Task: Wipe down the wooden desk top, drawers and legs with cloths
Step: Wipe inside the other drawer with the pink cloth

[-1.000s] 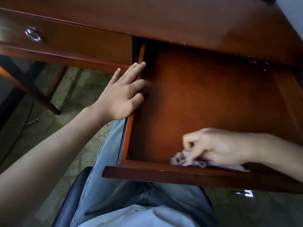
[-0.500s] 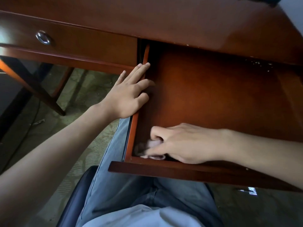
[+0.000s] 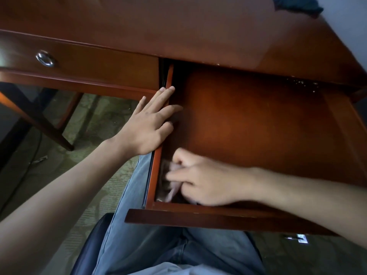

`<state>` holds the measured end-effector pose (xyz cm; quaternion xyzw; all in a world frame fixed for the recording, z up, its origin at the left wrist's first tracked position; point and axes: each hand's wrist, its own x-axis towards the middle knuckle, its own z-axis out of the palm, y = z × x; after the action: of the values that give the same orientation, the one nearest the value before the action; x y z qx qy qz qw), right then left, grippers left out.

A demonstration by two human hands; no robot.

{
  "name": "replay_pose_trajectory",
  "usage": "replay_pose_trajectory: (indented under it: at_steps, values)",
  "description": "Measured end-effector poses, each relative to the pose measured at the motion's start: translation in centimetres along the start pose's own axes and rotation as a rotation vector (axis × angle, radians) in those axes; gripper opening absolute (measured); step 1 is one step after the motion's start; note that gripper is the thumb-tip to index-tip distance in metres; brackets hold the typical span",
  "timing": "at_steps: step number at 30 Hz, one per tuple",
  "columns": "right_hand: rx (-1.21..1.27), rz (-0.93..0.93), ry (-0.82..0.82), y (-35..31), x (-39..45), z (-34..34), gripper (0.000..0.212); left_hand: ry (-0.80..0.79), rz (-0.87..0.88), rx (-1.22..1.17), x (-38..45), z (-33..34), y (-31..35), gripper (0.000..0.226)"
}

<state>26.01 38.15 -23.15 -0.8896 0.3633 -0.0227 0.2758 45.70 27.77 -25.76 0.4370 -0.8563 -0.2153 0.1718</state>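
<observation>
The wooden desk's right drawer (image 3: pixel 258 124) is pulled out over my lap. My right hand (image 3: pixel 206 181) is inside it at the near left corner, shut on a pale crumpled cloth (image 3: pixel 173 188) pressed against the drawer floor; the hand hides most of the cloth. My left hand (image 3: pixel 151 124) lies flat on the drawer's left side wall (image 3: pixel 156 175), fingers spread, thumb hooked just inside. The desk top (image 3: pixel 178 26) runs across the upper frame. The left drawer (image 3: pixel 95 64) is closed and carries a round metal pull (image 3: pixel 45 58).
A dark cloth (image 3: pixel 297 4) lies at the desk top's far right corner. Pale crumbs (image 3: pixel 303 84) speckle the drawer's back right. A desk leg (image 3: pixel 39 120) slants down at left over patterned carpet (image 3: pixel 95 124). My jeans and a dark chair seat (image 3: pixel 87 253) sit below.
My right hand slid the cloth along the drawer's front edge from the right-middle into the near left corner. My left hand stayed on the drawer's side wall.
</observation>
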Motion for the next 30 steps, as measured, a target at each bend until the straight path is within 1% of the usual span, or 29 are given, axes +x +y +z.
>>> replay_pose_trajectory:
  at_steps: [1,2,3,4,5,7,8,10,12,13,17,20,21,24,26,28,30]
  values:
    - [-0.007,-0.041,-0.041,-0.4,0.3,0.3,0.01,0.004,0.005,0.009,0.0,0.1,-0.2,0.07]
    - [0.01,-0.064,-0.051,-0.1,0.4,0.2,0.012,0.008,0.011,0.007,0.0,0.1,-0.4,0.071]
    - [0.032,-0.051,-0.039,0.7,0.4,-0.1,0.014,0.016,0.017,-0.015,0.0,0.1,-0.5,0.072]
    - [0.05,0.005,0.015,1.9,0.5,-0.5,0.019,0.022,0.019,-0.067,0.0,0.1,-0.7,0.071]
    - [0.073,0.078,0.098,3.1,0.7,-1.1,0.026,0.027,0.01,-0.151,0.0,0.0,-0.9,0.069]
    - [0.076,0.213,0.349,5.5,1.2,-2.4,0.033,0.035,-0.011,-0.297,-0.1,-0.1,-1.1,0.066]
    - [0.087,0.271,0.467,6.3,1.6,-3.2,0.034,0.051,-0.01,-0.271,-0.4,-0.1,-1.0,0.066]
    - [0.079,0.327,0.647,7.6,3.3,-5.1,0.035,0.108,-0.039,-0.119,-1.0,0.5,-0.9,0.068]
    - [0.071,0.35,0.745,8.4,6.1,-6.9,0.035,0.155,-0.14,-0.045,-1.9,0.8,-0.4,0.077]
    - [0.078,0.361,0.768,8.9,7.9,-7.6,0.035,0.164,-0.171,-0.037,-2.3,0.9,-0.2,0.081]
    - [0.161,0.422,0.727,9.4,14.8,-7.9,0.035,0.13,-0.223,-0.061,-3.0,1.3,0.2,0.082]
    - [0.167,0.486,0.689,7.9,14.9,-6.3,0.041,0.144,-0.233,-0.074,-3.0,1.5,0.2,0.082]
    - [0.145,0.461,0.656,7.2,13.8,-5.5,0.043,0.151,-0.232,-0.083,-3.1,1.6,0.2,0.082]
    - [0.126,0.244,0.58,4.7,9.4,-2.8,0.046,0.16,-0.22,-0.137,-3.1,1.8,0.4,0.077]
    - [0.148,0.147,0.539,4.2,7.7,-2.0,0.045,0.145,-0.214,-0.169,-2.9,1.8,0.5,0.072]
    - [0.144,0.177,0.553,5.0,8.2,-2.6,0.042,0.136,-0.215,-0.158,-2.8,1.6,0.5,0.071]
    - [0.107,0.288,0.6,6.5,10.5,-4.0,0.043,0.132,-0.214,-0.123,-2.8,1.3,0.6,0.072]
